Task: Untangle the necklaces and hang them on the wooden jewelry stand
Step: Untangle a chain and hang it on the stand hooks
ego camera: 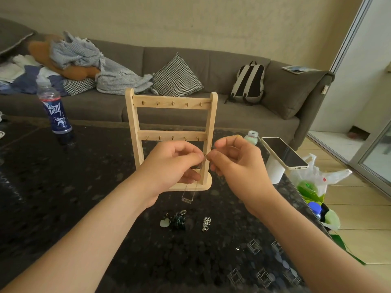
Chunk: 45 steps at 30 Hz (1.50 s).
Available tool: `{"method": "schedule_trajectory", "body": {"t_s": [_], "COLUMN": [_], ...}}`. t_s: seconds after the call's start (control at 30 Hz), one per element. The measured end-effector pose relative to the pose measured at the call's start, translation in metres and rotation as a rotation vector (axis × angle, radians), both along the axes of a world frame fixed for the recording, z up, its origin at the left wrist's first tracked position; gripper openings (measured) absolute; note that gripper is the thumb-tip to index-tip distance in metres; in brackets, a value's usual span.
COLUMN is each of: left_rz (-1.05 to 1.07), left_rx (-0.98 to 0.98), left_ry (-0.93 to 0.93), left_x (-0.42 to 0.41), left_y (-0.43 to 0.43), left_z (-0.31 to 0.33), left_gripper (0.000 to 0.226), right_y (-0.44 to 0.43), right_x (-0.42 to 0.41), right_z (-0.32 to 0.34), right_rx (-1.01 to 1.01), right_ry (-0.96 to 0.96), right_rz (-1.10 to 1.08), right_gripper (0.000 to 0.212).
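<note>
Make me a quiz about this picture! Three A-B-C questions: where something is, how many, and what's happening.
1. Where is the bottle? A) left of the wooden stand B) right of it C) on top of it
2. How many hooks does the top bar have? A) two B) five C) nine
3. What's happening to the thin necklace? A) hanging on a hook B) pinched between the left hand and right hand C) lying flat
Answers: A, it stands to the stand's left; B, five hooks line that bar; B, both hands' fingertips pinch it.
</note>
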<state>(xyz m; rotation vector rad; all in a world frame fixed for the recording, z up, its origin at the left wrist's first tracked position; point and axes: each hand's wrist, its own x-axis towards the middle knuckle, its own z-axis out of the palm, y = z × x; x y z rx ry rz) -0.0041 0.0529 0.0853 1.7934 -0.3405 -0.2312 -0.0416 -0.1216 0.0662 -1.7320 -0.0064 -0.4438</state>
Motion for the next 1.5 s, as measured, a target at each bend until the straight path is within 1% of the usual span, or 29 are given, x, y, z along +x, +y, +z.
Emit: {"method": "schedule_trajectory", "body": {"t_s": [0.17, 0.33, 0.53, 0.67, 0.8, 1.07, 1.3, 1.4, 1.5], "left_rz": [-0.016, -0.01, 0.003, -0.042, -0.059, -0.029, 0.02, 0.041, 0.044], "left_rx": [-0.058, -0.075, -0.024, 0.012, 0.007, 0.014, 0.027, 0.08, 0.128], "left_ry": [0.07, 0.104, 0.08, 0.096, 0.12, 0.131, 0.074, 0.0, -0.068], "left_x": [-0.001, 0.0, 0.002, 0.002, 0.001, 0.003, 0.003, 0.002, 0.002], "left_y": [0.0, 0.001, 0.0, -0.001, -0.002, -0.001, -0.002, -0.004, -0.006], "left_z": [0.002, 0.003, 0.001, 0.001, 0.002, -0.001, -0.004, -0.008, -0.01], "left_gripper": [0.012, 0.012, 0.017, 0.021, 0.025, 0.019, 0.012, 0.013, 0.014], "right_y": [0.002, 0.003, 0.002, 0.001, 0.0, -0.001, -0.003, -0.003, -0.003], "right_x": [-0.004, -0.005, -0.002, -0.002, -0.001, -0.002, -0.001, 0.001, 0.001], "right_z": [0.003, 0.005, 0.001, 0.001, 0.0, -0.001, -0.002, -0.004, -0.006], "right_rx": [-0.077, -0.168, -0.203, -0.226, -0.272, -0.382, -0.505, -0.561, -0.549], "right_ry": [0.044, 0.069, 0.019, -0.025, -0.044, -0.057, -0.068, -0.062, -0.045], "right_rz": [0.028, 0.04, 0.012, 0.0, -0.02, -0.028, -0.068, -0.061, -0.056], "right_gripper": [0.01, 0.016, 0.013, 0.014, 0.015, 0.014, 0.011, 0.01, 0.009]}}
